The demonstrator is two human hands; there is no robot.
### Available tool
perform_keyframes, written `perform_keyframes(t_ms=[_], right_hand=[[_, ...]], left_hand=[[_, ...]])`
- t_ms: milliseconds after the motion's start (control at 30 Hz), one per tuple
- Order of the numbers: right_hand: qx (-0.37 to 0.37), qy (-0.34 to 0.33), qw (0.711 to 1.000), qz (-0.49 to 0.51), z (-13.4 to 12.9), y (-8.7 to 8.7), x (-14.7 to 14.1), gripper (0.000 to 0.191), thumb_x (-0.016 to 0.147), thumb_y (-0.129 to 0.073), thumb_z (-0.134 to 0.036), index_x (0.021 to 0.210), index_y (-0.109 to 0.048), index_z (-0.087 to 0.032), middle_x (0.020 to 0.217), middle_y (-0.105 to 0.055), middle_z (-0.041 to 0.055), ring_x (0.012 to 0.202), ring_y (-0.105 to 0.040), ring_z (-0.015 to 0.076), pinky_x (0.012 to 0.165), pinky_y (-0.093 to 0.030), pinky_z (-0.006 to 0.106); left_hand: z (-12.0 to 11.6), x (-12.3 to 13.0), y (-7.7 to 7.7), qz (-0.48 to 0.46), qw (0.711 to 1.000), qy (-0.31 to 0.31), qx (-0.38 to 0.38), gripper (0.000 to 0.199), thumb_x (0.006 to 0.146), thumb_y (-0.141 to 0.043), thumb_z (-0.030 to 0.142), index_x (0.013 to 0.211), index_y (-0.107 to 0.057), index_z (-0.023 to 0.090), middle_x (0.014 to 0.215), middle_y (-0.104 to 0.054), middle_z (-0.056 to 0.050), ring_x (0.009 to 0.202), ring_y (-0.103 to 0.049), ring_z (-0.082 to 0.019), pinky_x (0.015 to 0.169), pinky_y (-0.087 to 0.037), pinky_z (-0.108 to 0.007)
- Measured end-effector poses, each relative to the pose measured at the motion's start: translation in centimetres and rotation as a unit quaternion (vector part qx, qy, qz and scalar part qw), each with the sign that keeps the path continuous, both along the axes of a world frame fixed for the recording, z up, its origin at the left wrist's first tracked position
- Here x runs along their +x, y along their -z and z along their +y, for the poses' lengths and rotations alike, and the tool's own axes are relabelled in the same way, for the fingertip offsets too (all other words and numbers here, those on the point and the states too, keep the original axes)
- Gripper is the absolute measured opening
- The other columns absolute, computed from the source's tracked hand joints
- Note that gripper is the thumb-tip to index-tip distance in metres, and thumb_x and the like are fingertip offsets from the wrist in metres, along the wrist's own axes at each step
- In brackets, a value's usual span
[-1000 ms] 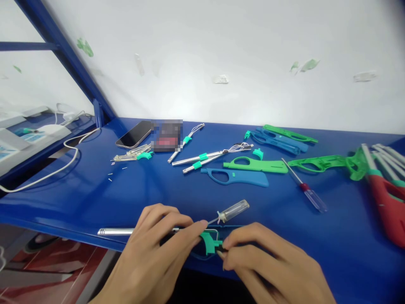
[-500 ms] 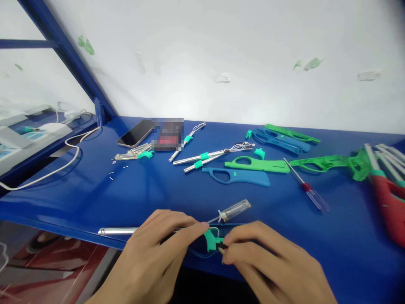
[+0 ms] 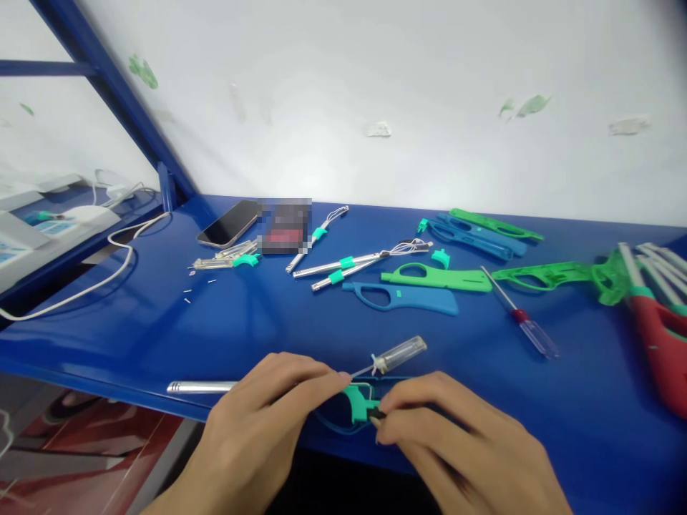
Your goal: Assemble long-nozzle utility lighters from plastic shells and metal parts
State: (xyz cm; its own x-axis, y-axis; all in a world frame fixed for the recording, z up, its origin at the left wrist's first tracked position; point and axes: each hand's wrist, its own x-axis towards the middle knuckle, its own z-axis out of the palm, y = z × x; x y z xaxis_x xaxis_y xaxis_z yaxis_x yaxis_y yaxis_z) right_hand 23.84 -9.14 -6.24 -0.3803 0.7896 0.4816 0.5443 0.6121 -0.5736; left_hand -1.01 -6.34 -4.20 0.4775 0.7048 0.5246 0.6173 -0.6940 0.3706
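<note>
- The left hand point(image 3: 262, 422) curls over a metal tube point(image 3: 198, 387); I cannot tell its hidden grip.
- The right hand point(image 3: 456, 429) is narrow, pinching the green trigger point(image 3: 356, 404) between both hands, above a blue shell point(image 3: 346, 431).
- Beyond the hands, the glossy blue table point(image 3: 134, 350) bears scattered lighter parts point(image 3: 408, 297).
- Farther off rises a scuffed white wall point(image 3: 333, 64), with a blue frame point(image 3: 123, 107) leftward.

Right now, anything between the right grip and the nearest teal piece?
Only a small dark part, at the right grip by the right end of that teal piece; whether it's held is unclear. Nothing else visible.
</note>
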Motion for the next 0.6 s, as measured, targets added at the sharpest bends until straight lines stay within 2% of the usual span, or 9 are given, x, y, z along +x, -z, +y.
perform_keyframes(t_ms=[300,600], right_hand=[[0.070,0.042,0.997,-0.007,0.67,-0.98,-1.00,0.039,0.111,-0.047,-0.015,0.089,-0.076,-0.028,0.090,-0.080,-0.0083,0.070,-0.075,0.0053,0.064,-0.055,0.014],[0.020,0.020,1.000,-0.013,0.11,-0.35,-0.35,0.031,0.108,-0.052,-0.012,0.098,-0.075,-0.030,0.100,-0.080,-0.0072,0.081,-0.076,0.0072,0.073,-0.056,0.016]], left_hand=[[-0.16,0.20,0.44,0.011,0.999,-0.032,0.012,0.038,0.105,-0.048,0.004,0.111,-0.078,0.027,0.101,-0.082,0.001,0.083,-0.078,-0.012,0.078,-0.063,-0.019],[-0.23,0.15,0.66,0.024,0.999,-0.035,0.017,0.040,0.105,-0.046,0.005,0.113,-0.078,0.027,0.102,-0.081,0.001,0.084,-0.078,-0.011,0.081,-0.062,-0.019]])
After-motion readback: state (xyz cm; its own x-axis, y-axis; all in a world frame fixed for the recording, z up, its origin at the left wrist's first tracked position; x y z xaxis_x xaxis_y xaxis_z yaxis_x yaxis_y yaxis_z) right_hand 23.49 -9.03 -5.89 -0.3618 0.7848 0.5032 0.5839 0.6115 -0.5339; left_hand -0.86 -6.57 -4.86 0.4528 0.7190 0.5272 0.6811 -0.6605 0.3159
